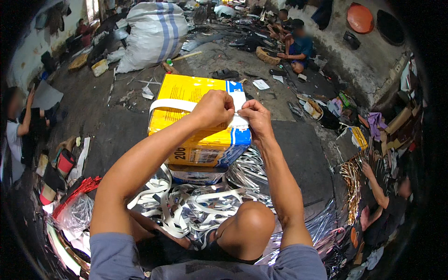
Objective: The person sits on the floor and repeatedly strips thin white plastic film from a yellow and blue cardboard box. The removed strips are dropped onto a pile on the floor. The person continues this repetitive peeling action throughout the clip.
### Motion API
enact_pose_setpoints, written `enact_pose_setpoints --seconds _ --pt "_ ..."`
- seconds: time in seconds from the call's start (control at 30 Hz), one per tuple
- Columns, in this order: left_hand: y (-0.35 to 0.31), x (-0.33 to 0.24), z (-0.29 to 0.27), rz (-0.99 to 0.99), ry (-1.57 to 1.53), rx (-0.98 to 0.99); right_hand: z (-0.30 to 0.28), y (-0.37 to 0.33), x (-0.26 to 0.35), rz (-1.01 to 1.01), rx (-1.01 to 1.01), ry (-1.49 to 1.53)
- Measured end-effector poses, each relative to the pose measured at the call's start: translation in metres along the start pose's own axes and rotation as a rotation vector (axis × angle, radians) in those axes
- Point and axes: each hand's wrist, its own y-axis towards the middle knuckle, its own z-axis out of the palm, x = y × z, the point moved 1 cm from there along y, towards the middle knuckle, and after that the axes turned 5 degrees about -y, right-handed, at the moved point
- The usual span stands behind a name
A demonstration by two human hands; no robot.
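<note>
A yellow and blue cardboard box [186, 126] stands in front of my knees, on top of another box [196, 174]. A white strip [173, 103] arches over its left side and runs under my left hand [213, 109]. That hand is closed, its fingertips pinched at a white piece [239, 122] on the blue right end of the top. From the other side, my right hand [258, 119] pinches the edge of the white piece between thumb and fingers. Both hands nearly meet there. Exactly what the left fingertips grip is partly hidden.
White and silver strips [196, 205] lie heaped around my legs. A large white sack [154, 35] stands at the far left. People sit on the floor at far right, left and near right, where a hand [367, 170] reaches toward gold strips [351, 186]. Scraps litter the dark floor.
</note>
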Motion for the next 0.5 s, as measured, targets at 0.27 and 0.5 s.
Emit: enact_pose_setpoints --seconds 0.27,0.5 --pt "0.003 -0.008 0.009 0.095 -0.156 -0.060 -0.009 -0.017 0.000 0.004 -0.062 -0.260" --pt "0.003 -0.002 0.020 0.139 -0.176 -0.089 -0.010 -0.016 -0.007 0.192 0.056 0.196"
